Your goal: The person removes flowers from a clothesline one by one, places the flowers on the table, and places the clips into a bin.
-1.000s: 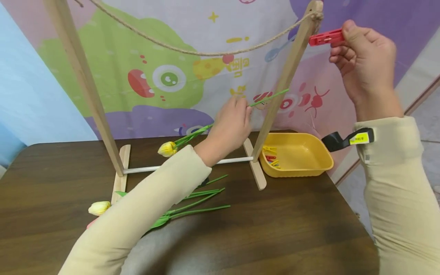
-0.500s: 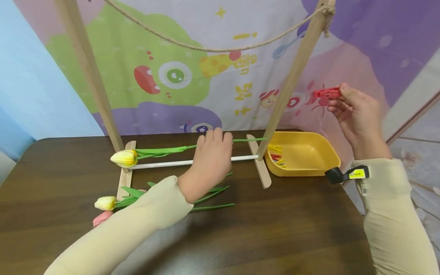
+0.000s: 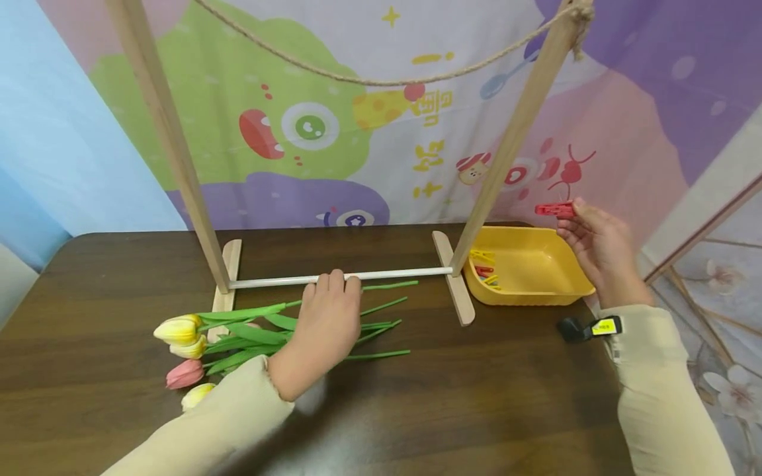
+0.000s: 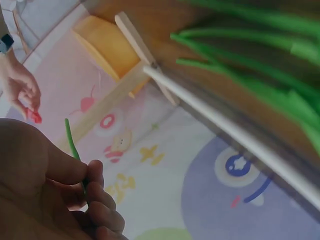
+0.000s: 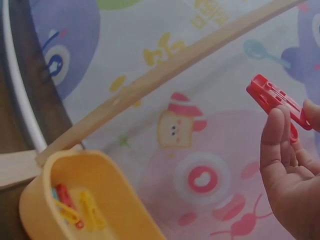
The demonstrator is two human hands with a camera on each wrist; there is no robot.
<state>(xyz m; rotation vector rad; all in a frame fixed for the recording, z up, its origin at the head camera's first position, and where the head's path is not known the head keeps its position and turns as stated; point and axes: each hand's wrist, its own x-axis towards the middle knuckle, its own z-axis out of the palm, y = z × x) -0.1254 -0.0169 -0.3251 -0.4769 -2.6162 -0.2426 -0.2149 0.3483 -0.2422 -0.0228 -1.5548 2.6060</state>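
Observation:
My left hand [image 3: 326, 324] pinches the green stem [image 4: 73, 142] of an artificial yellow tulip [image 3: 172, 329], low over the tabletop in the head view. Beneath and beside it lie several more tulips, among them a pink one [image 3: 184, 374]; my forearm and hand hide parts of them. My right hand [image 3: 608, 251] holds a red clothespin [image 3: 555, 209] between thumb and fingers, up above the yellow bin [image 3: 538, 296]. In the right wrist view the same clothespin [image 5: 275, 100] is seen close, gripped at one end.
A wooden frame [image 3: 508, 152] with a white crossbar [image 3: 393, 274] stands on the dark table [image 3: 476, 396]. A twine rope [image 3: 369, 82] sags between its posts. Several clothespins [image 5: 90, 210] lie in the bin. A cartoon-print cloth [image 3: 345, 158] hangs behind.
My left hand has come down and toward the left front, bringing the yellow tulip to the other flowers. My right hand has lowered from beside the post top toward the bin, still holding the red clothespin.

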